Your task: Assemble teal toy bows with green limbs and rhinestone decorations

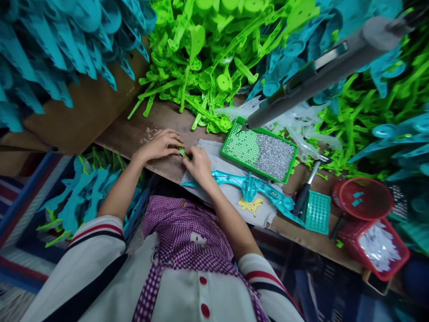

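Observation:
Near the front edge of the wooden table, my left hand [163,144] and my right hand [199,164] meet around a small bright green plastic part [182,152]. Fingers of both hands close on it from either side, covering much of it. Under my right forearm and to its right, a long turquoise plastic piece [248,185] lies on a grey cloth [258,214] with a yellow cartoon print. Beyond my right hand sits a green tray [224,154], its right half heaped with small silver metal pieces [275,154].
A grey electric screwdriver [311,74] hangs over the tray. Green parts [201,67] and turquoise parts [63,40] are piled behind. Rightward lie a hammer [306,188], a teal basket [318,212], a red bowl [362,199] and a red bin of clear pieces [375,248].

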A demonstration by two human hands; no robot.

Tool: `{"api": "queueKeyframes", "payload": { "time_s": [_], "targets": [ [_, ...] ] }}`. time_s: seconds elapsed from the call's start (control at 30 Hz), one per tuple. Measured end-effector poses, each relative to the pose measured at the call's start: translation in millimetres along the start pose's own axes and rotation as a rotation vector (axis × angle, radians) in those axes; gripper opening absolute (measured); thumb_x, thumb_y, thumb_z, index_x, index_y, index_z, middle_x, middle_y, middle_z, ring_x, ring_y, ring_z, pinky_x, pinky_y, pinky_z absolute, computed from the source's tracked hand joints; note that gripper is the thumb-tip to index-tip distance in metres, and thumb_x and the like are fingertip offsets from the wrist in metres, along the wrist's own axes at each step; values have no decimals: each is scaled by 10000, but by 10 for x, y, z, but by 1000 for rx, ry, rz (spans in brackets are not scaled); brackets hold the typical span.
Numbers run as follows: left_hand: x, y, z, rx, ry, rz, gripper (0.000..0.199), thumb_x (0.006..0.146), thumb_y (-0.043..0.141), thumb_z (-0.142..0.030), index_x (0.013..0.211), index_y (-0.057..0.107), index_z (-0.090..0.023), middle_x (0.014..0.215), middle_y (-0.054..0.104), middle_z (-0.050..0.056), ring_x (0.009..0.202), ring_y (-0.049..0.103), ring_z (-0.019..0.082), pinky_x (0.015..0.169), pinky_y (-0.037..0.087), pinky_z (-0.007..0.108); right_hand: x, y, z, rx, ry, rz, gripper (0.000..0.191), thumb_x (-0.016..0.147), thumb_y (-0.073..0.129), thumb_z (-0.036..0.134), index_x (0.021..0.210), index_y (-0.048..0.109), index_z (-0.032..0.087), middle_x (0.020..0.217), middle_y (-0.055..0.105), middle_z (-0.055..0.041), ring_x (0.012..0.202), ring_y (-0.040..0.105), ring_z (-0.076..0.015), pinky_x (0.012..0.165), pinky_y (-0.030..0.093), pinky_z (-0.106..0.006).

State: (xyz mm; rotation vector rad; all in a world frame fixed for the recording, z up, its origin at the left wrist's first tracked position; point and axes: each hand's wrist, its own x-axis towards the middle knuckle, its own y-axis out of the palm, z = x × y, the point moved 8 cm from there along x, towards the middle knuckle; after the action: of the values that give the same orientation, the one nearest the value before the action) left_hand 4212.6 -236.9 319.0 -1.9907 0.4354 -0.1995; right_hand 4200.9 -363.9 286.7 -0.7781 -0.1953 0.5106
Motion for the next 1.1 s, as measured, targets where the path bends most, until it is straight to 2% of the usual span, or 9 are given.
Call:
{"api": "queueKeyframes", "payload": {
  "time_s": [0.2,0.3,0.47,0.57,0.67,0.87,0.97,1.1],
  "targets": [
    [26,20,-33,39,-71,-4,189,839,662,-305,990,773,-278,1151,702,37,1209,480,261,1062,335,476,106,-14,49,-31,72,76,123,874,513,261,954,595,214,989,681,-107,991,578,-283,800,445,-376],
    [27,37,-43,60,-123,2,166,832,649,-280,941,771,-252,1167,684,42,1216,459,274,1062,312,494,169,-17,-1,0,120,146,99,855,538,264,911,598,210,938,676,-88,917,590,-253,756,439,-343],
    [52,60,-45,62,-171,23,145,786,666,-249,901,753,-237,1188,655,36,1231,436,289,1057,289,489,209,-59,-124,343,11,283,90,828,559,252,842,606,177,808,650,-6,772,571,-154,717,428,-270],
    [70,64,-47,49,-182,29,127,779,665,-262,876,744,-236,1191,642,27,1225,436,290,1057,277,486,254,-229,-219,534,0,177,162,843,546,299,866,621,157,835,663,-13,783,579,-147,748,443,-275],
    [73,63,-38,41,-193,22,117,772,673,-271,862,739,-236,1180,639,21,1229,430,293,1056,275,487,251,-349,-217,587,-9,61,169,832,568,300,874,636,151,843,676,-22,785,594,-153,756,455,-286],
    [47,78,-21,13,-174,-5,121,789,662,-257,879,739,-231,1145,651,34,1223,438,283,1057,283,491,-46,-257,-79,351,-168,-4,137,834,608,263,921,664,174,905,681,-50,849,607,-184,808,468,-321],
    [41,81,-21,10,-160,-18,119,797,664,-255,885,740,-227,1140,655,38,1214,449,278,1058,296,487,-133,-144,-100,226,-177,-28,152,859,578,257,958,665,181,948,669,-74,898,601,-208,840,473,-344],
    [42,81,-30,24,-137,-24,111,804,663,-241,881,741,-225,1138,662,39,1209,466,275,1069,310,489,-90,-38,-94,50,-111,-43,148,861,569,260,951,659,186,991,654,-105,959,584,-261,865,471,-392]
  ]
}}
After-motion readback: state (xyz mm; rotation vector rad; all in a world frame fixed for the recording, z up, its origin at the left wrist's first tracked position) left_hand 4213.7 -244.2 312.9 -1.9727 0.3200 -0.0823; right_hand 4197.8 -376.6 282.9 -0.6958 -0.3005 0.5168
